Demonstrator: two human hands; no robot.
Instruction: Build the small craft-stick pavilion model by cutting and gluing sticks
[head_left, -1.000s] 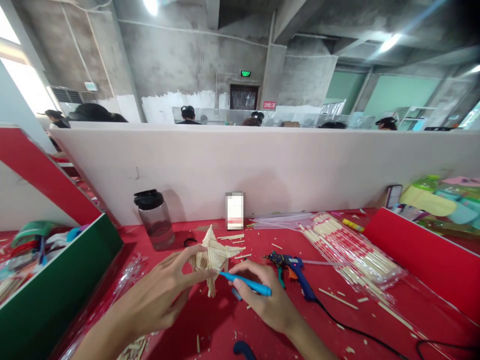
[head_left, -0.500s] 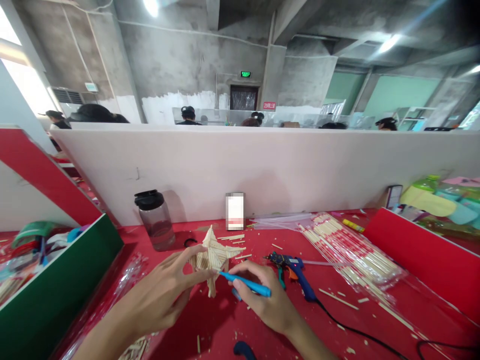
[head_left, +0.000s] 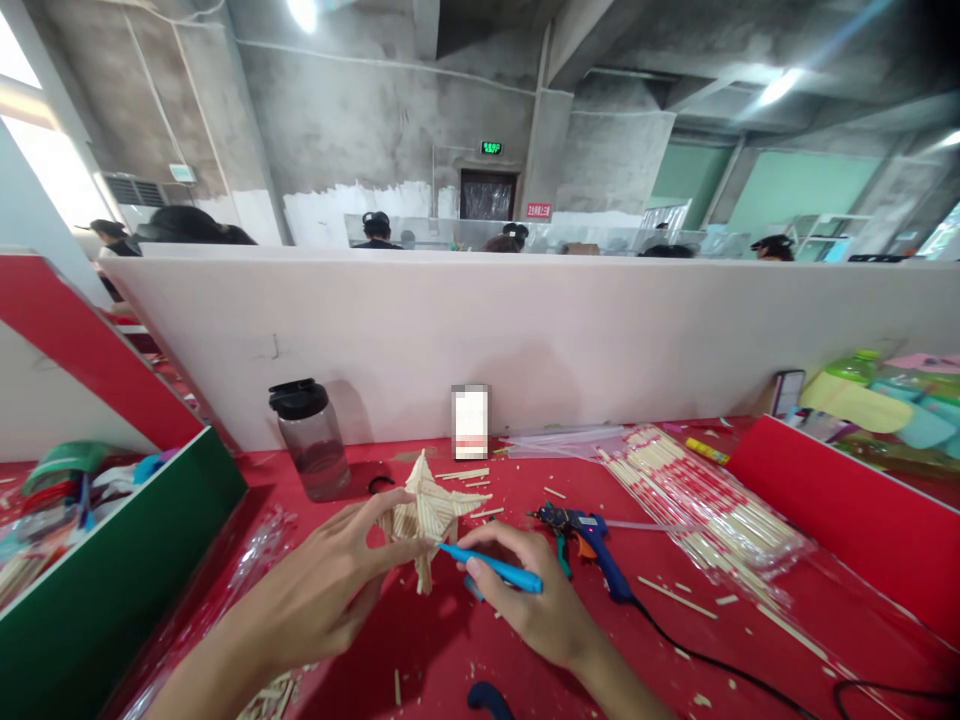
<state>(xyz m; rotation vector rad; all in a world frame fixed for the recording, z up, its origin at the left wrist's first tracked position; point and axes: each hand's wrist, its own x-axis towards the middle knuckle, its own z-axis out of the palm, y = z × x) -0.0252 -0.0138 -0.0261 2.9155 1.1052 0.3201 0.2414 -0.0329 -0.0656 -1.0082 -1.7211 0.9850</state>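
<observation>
Head view: right grip keeps blue tool at stick star, unmoved.

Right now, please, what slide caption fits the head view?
Left hand on a stick-built star, right hand holding a blue tool, glue gun nearby.

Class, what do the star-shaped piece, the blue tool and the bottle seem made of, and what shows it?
Star-shaped piece: probably wood or bamboo, matt; pale narrow sticks show.
Blue tool: likely plastic; smooth, evenly coloured.
Bottle: smoky, see-through body, plastic or glass; opaque black lid, probably plastic.
</observation>
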